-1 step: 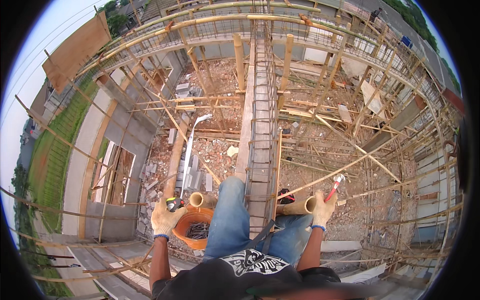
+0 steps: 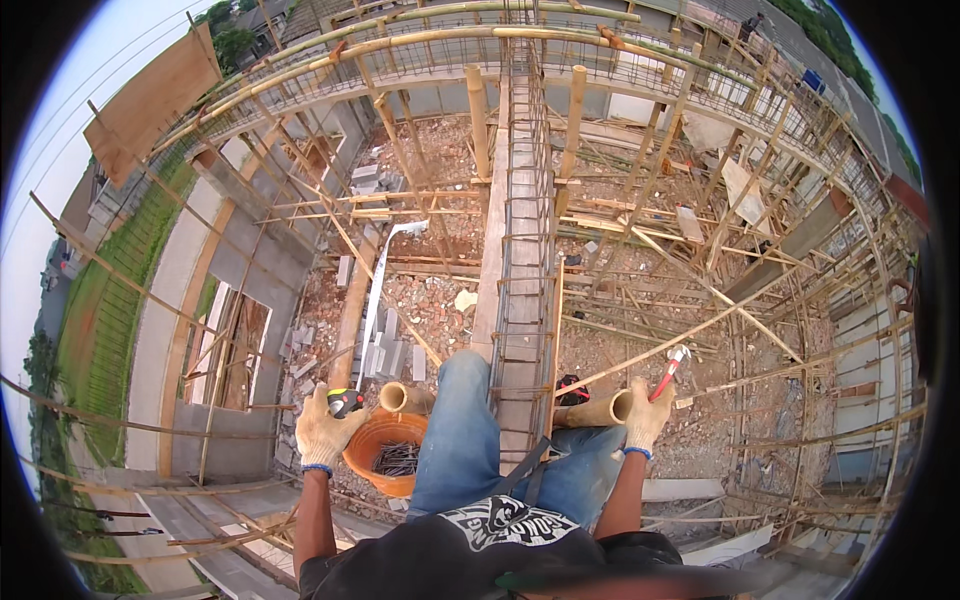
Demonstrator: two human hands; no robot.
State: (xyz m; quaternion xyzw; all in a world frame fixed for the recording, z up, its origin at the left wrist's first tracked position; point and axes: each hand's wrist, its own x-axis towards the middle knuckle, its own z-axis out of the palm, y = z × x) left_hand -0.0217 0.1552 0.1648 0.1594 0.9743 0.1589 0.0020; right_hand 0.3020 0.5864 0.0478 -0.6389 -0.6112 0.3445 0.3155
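My left hand, in a knitted work glove, is closed round a yellow-and-black tape measure. Its white blade runs out ahead, bending over at the far end. Under that hand, by my left knee, an orange bucket holds many nails. My gloved right hand grips a hammer by its red handle, with the head pointing up and away from me. A bamboo pole end lies next to this hand, across my right thigh.
I straddle a plank formwork trough holding a rebar cage. Bamboo poles rise on both sides of it. Far below lies rubble ground with grey blocks. Crossed sticks stand at the right. A person is far off.
My left hand and the tape measure have shifted slightly left, and the blade's far end has risen a little. My right hand, with the hammer, is almost unmoved.
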